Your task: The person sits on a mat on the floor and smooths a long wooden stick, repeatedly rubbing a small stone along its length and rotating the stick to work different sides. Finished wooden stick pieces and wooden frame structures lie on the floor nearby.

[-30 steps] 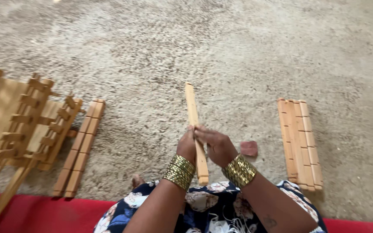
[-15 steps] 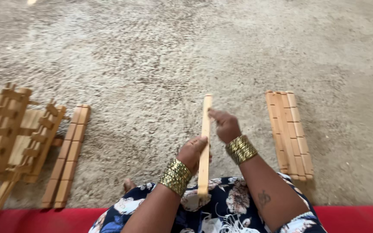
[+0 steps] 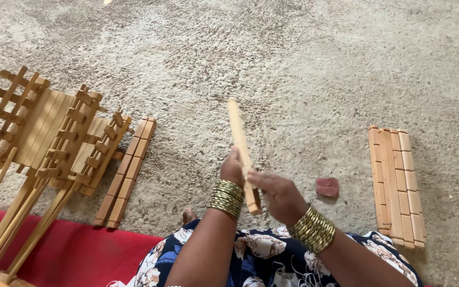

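Both hands, left hand (image 3: 232, 169) and right hand (image 3: 278, 194), hold one wooden stick (image 3: 241, 151) in a closed grip. It tilts above the rough concrete floor (image 3: 293, 69). A stack of sticks (image 3: 397, 183) lies at the right.

No packages, labels, signs or screens in view — only bare wood, cloth and rough ground — nothing printed anywhere.

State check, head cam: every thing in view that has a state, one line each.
wooden slat: held off the ground, tilted, far end pointing away
left hand: closed on the slat
right hand: gripping the slat's near end
right stack of slats: lying flat on the ground, side by side
pair of slats: lying flat, side by side
wooden frames: assembled, piled on the ground
reddish block: loose on the ground, untouched
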